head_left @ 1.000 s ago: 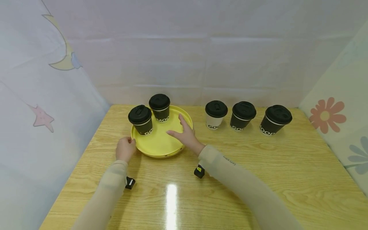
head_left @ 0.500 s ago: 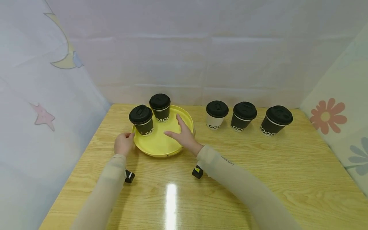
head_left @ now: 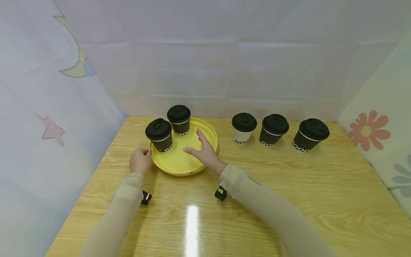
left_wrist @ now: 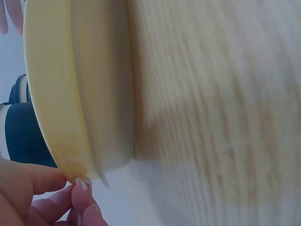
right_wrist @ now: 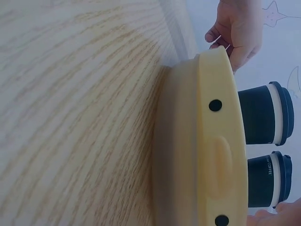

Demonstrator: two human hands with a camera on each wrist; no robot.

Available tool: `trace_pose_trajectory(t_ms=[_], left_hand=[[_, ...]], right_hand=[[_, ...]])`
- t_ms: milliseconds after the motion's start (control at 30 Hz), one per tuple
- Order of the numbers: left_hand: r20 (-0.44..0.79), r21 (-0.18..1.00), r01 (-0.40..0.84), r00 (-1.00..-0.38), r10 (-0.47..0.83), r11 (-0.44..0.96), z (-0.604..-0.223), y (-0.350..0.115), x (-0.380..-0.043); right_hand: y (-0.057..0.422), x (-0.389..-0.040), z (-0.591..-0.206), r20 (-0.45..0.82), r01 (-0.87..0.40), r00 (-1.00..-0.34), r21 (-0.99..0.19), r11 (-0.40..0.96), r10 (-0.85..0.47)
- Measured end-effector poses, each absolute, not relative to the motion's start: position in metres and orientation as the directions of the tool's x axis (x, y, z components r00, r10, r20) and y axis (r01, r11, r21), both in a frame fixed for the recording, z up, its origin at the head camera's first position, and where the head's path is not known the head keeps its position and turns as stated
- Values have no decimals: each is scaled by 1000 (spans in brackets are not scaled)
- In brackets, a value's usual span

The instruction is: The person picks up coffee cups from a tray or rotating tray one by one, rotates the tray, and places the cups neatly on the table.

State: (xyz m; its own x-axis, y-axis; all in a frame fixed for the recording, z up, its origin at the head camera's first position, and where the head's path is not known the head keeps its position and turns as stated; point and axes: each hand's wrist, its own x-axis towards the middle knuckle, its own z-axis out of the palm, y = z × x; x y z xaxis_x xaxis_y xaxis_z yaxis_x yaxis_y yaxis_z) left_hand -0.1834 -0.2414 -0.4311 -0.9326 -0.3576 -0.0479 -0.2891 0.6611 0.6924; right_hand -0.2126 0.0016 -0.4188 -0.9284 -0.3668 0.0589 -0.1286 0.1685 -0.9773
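A round yellow tray [head_left: 179,162] on a paler, narrower base stands at the table's back left. It bears two black lidded paper coffee cups, one at the left [head_left: 162,142] and one at the back [head_left: 180,126]. With thumb and fingertips, my left hand [head_left: 140,162] pinches the tray's left rim, seen closely in the left wrist view. Over the right side of the tray, my right hand [head_left: 205,152] is held with thumb and fingers spread, holding nothing. Whether it touches the rim cannot be made out. Black dots [right_wrist: 215,105] and a raised bump [right_wrist: 220,167] mark the tray's side.
To the tray's right, a white lidded cup [head_left: 243,132] and two black ones, in the middle [head_left: 273,134] and far right [head_left: 306,139], line the wooden table [head_left: 273,178]. Printed cloth [head_left: 205,71] hangs behind and at both sides. Small black devices [head_left: 221,193] sit at both wrists.
The tray appears turned slightly counterclockwise: a dot on its near edge has shifted right. My left fingertips are a little farther back on the rim. My right hand keeps its spread pose.
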Motion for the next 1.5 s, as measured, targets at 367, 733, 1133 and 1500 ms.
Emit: trace_pose_trajectory(t_ms=[367,733,1133,1500], left_hand=[[-85,651,-313,-935,-344,691,-427,-231,-168],[-96,683,-316,-933,-347,659,-431,-229,-159],[-42,716,-262,-941,-335,647,-432,-244,-180],[-46,706,-243,-953,-299,665,-436,-242,-181]], right_hand=[[5,-209,-417,60,-132,-923,-977,167,-379],[0,-209,-421,61,-137,-919,-976,169,-390],[-10,-206,-423,57,-138,-909,-975,172,-412],[-14,-206,-423,72,-150,-908,-975,161,-414]])
